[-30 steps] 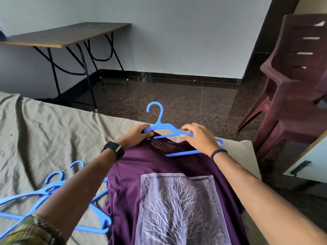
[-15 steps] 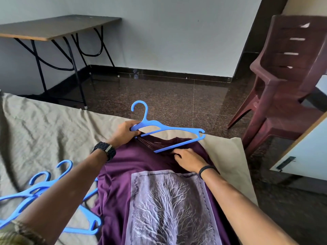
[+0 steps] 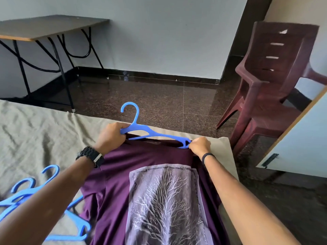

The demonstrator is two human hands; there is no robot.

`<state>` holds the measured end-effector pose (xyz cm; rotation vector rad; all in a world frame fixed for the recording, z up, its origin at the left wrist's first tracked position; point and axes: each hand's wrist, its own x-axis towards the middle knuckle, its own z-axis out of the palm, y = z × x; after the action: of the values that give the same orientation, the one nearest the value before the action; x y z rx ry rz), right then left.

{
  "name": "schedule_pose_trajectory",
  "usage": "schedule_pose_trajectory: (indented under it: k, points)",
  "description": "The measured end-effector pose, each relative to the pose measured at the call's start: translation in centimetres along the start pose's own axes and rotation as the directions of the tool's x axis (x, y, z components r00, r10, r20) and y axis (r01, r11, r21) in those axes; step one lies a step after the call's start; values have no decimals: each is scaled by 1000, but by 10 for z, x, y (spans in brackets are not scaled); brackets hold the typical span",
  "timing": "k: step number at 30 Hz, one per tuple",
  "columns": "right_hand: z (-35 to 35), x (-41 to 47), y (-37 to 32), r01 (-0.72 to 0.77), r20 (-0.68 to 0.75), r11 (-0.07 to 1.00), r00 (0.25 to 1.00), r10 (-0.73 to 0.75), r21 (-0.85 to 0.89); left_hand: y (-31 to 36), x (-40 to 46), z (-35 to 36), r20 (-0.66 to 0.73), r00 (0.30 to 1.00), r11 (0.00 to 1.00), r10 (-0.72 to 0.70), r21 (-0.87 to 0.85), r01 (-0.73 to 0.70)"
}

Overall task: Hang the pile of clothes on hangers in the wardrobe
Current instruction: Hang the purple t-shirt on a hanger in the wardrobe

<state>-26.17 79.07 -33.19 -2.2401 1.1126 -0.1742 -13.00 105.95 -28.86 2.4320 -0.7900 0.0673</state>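
Observation:
A purple T-shirt (image 3: 116, 174) with a pale tree print lies flat on the bed, collar away from me. A blue plastic hanger (image 3: 150, 132) sits at its neck opening, hook pointing away. My left hand (image 3: 110, 137) grips the hanger's left shoulder together with the shirt's collar. My right hand (image 3: 200, 145) pinches the shirt fabric at the hanger's right end. The hanger's lower bar is partly inside the neck.
Several spare blue hangers (image 3: 35, 197) lie on the olive bedsheet (image 3: 35, 135) at lower left. A maroon plastic chair (image 3: 272, 89) stands right of the bed. A pale wardrobe door (image 3: 304, 142) juts in at right. A folding table (image 3: 44, 27) is far left.
My right hand moved from the shirt's chest up to the hanger's right end. The hanger now sits further into the neck opening, with the collar pulled over its right side.

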Motion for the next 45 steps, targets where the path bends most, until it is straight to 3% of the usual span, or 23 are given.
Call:
schedule_pose_trajectory:
  k: [3,8,13,20,22,25,27,29,30,32,35,38,41,45]
  points:
    - [-9,-1,-3,6,-30,999,1000,-4,53,5,-2,-1,-17,1000,998,8,63,-7]
    - [-20,-9,-12,373,-24,926,927,-375,-53,27,-2,-4,29,997,987,67,144,-70]
    - [-33,-27,-40,525,-79,839,839,-539,-145,61,7,-8,62,993,983,101,150,-110]
    - [-76,-58,-73,630,-311,750,767,-562,200,102,18,-39,-83,991,991,104,94,-96]
    - [-97,-69,-81,651,-248,716,759,-602,252,113,22,-57,-154,982,994,107,39,-102]
    - [-134,-77,-89,586,-24,728,784,-620,356,131,27,-87,-228,963,987,145,-31,-157]
    - [-166,-80,-93,590,-111,698,790,-603,405,145,28,-111,-272,944,975,185,-70,-212]
    - [-201,-80,-96,692,-338,692,714,-614,206,160,30,-136,-316,922,955,223,-119,-272]
    - [-218,-81,-97,721,-381,686,663,-644,97,167,31,-146,-330,912,943,242,-141,-302]
    - [-251,-84,-101,742,-322,667,618,-717,-61,186,33,-170,-360,884,916,297,-154,-371]
    - [-289,-92,-112,716,-192,686,660,-726,-133,215,34,-197,-378,839,870,390,-148,-471]
    - [-324,-105,-122,722,-194,659,629,-753,-211,240,37,-216,-382,807,837,451,-133,-531]
    - [-355,-119,-125,738,-304,628,556,-773,-247,260,40,-236,-394,789,816,472,-143,-559]
    - [-386,-125,-118,725,-436,619,473,-766,-301,260,45,-253,-343,824,847,452,-125,-516]
